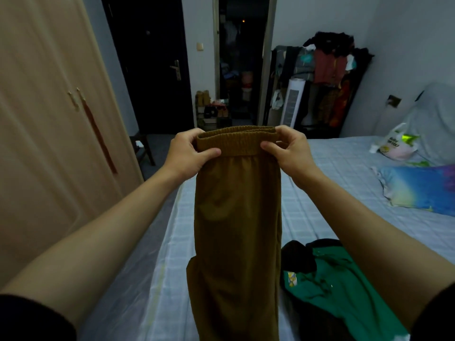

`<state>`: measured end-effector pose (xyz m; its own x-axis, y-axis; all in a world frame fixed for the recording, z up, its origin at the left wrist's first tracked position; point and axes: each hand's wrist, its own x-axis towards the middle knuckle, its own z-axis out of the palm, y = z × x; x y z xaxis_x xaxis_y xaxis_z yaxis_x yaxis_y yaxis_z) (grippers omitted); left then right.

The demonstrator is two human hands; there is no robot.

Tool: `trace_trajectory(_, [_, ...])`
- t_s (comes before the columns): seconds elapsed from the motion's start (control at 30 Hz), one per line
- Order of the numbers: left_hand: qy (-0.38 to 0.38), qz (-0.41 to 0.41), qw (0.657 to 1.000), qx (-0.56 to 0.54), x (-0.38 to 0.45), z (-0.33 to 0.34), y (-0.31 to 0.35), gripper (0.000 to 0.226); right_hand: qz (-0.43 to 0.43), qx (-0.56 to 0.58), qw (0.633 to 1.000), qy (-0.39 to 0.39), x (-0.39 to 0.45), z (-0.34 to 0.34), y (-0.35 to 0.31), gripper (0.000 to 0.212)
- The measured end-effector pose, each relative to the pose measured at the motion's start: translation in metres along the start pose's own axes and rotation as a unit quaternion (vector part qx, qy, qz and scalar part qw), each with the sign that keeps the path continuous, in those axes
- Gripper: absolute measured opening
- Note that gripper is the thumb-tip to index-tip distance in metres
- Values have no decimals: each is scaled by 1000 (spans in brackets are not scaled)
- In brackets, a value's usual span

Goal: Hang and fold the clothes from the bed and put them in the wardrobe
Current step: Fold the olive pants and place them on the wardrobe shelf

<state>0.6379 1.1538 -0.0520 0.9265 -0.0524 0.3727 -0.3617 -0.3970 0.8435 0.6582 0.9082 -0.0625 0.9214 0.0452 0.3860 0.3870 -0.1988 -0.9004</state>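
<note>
Mustard-brown elastic-waisted trousers hang straight down over the checked pale-blue bed, long axis vertical, their waistband pinched at each end by the left hand and right hand, level and equally near.

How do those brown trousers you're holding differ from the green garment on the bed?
The brown trousers hang lengthwise, held up at the waistband by the left hand and right hand; the green garment lies crumpled on the bed, untouched. The trousers are plain; the green one shows a small yellow patch. Both are clothes.
</note>
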Motion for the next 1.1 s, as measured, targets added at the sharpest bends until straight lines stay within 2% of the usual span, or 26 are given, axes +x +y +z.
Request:
trace_trajectory(0.2, [-9, -26, 1000, 4, 75, 12, -72, 18, 36, -36, 999, 21, 64, 23, 54, 17])
trace_trajectory(0.4, [-4, -67, 997, 26, 124, 33, -140, 18, 80, -43, 996, 13, 115, 40, 117, 17])
trace_trajectory(0.87, [-49, -153, 982, 96, 188, 102, -283, 13, 190, -71, 979, -20, 176, 65, 283, 14])
trace_trajectory(1.1, [-72, -144, 977, 139, 184, 129, -316, 18, 205, -91, 974, -32, 166, 57, 318, 16])
